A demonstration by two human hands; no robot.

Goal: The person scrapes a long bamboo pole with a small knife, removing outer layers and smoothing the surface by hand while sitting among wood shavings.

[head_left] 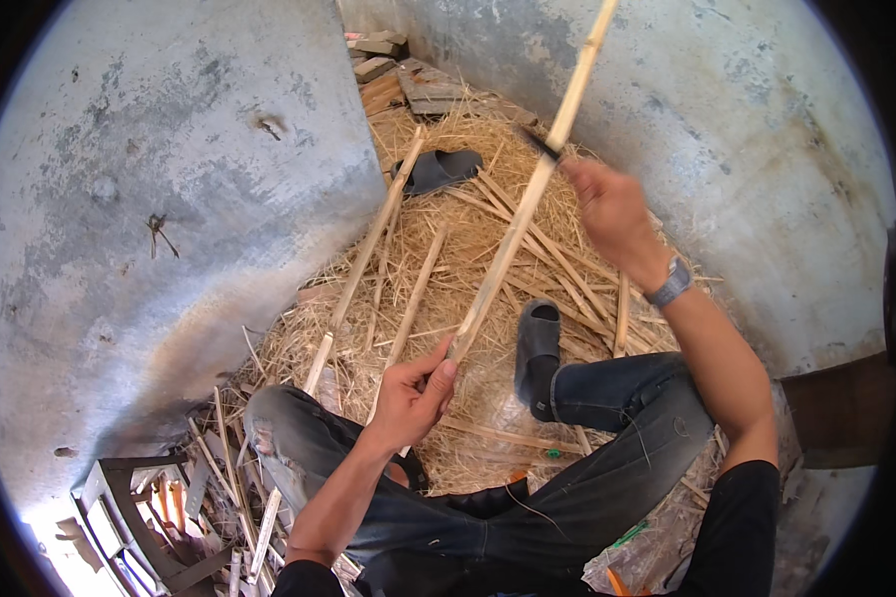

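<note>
My left hand (413,400) is closed around the lower end of a long, pale bamboo strip (513,237). The strip slants up and away to the right, its far end running out of the top of the picture. Across its upper part lies the dark blade of a knife (538,142), touching or nearly touching it. My right hand (612,214) is wrapped round the knife's handle, which the fingers hide. Hand and blade are slightly blurred. A grey watch (672,282) sits on my right wrist.
Pale shavings (463,249) cover the floor, with several strips (373,254) lying on them. A loose dark slipper (438,171) lies beyond. Grey walls (189,149) close in on both sides. Boards (433,92) are piled at the back; a chair-like frame (119,527) stands lower left.
</note>
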